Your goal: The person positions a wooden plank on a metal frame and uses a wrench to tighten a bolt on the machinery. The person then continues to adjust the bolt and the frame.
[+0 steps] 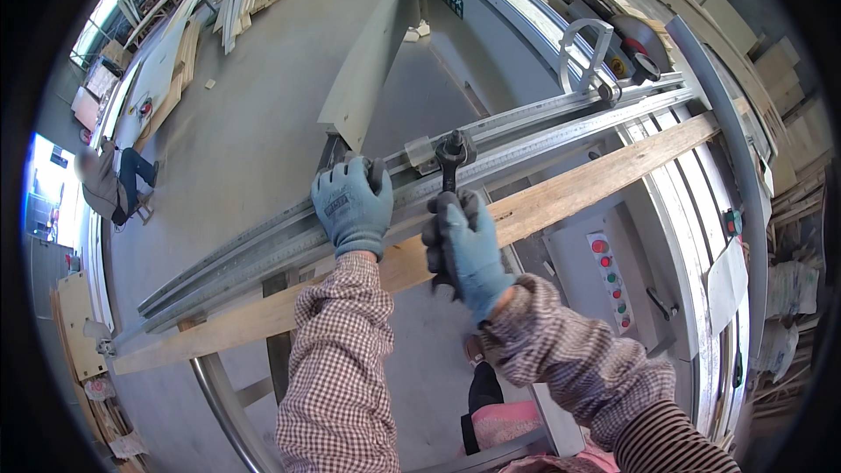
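Note:
My right hand [471, 250], in a blue glove with dark palm and fingers, is closed around the handle of a black wrench [449, 177]. The wrench's round head sits at a clamp block [422, 156] on the long metal rail [534, 136]. My left hand [355, 206], gloved the same way, lies over the rail to the left, its fingers curled over the far edge; its fingertips are partly hidden. Beneath both wrists a long wooden board [583, 177] runs across, parallel to the rail.
A panel of red and green buttons [611, 280] is on the machine below the board. A metal loop handle [585, 52] stands at the rail's right end. A grey beam [372, 57] slants beyond my left hand. Far left, a person [109, 180] sits near stacked boards [180, 70].

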The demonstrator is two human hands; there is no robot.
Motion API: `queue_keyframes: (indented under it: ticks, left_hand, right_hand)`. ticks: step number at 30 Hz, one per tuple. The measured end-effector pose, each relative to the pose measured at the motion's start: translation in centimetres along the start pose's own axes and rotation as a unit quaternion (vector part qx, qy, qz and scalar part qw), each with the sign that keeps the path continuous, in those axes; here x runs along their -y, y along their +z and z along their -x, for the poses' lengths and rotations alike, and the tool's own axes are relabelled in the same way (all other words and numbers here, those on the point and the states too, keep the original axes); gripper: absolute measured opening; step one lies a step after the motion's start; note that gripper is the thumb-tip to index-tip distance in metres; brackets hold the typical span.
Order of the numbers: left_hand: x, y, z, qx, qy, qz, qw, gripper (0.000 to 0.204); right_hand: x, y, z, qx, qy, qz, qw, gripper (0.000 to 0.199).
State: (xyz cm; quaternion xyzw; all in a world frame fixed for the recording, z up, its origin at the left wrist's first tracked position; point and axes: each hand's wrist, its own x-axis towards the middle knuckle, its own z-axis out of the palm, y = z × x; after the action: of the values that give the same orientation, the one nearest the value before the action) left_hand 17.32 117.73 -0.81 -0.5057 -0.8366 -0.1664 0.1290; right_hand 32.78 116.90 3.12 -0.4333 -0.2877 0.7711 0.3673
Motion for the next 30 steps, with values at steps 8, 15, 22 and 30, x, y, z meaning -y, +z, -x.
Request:
queue_keyframes:
  ticks: [8, 15, 22, 30]
  left_hand:
    - [2.2, 0.1, 0.0, 0.025, 0.028, 0.013, 0.999, 0.031]
    - [-0.1, 0.4, 0.2, -0.021, 0.014, 0.010, 1.000, 0.026]
    - [0.0, -0.3, 0.2, -0.020, -0.012, -0.008, 1.000, 0.028]
    - [-0.2, 0.0, 0.2, -0.018, -0.004, -0.001, 1.000, 0.028]
  right_hand:
    - [-3.5, 7.2, -4.0, -0.134, -0.054, -0.175, 0.974, 0.027]
    - [0.8, -2.3, -2.8, 0.051, 0.042, 0.001, 0.998, 0.019]
    - [10.9, -7.4, -2.7, 0.221, -0.004, 0.353, 0.909, 0.031]
    - [6.2, -5.9, -3.2, -0.055, -0.215, -0.258, 0.940, 0.027]
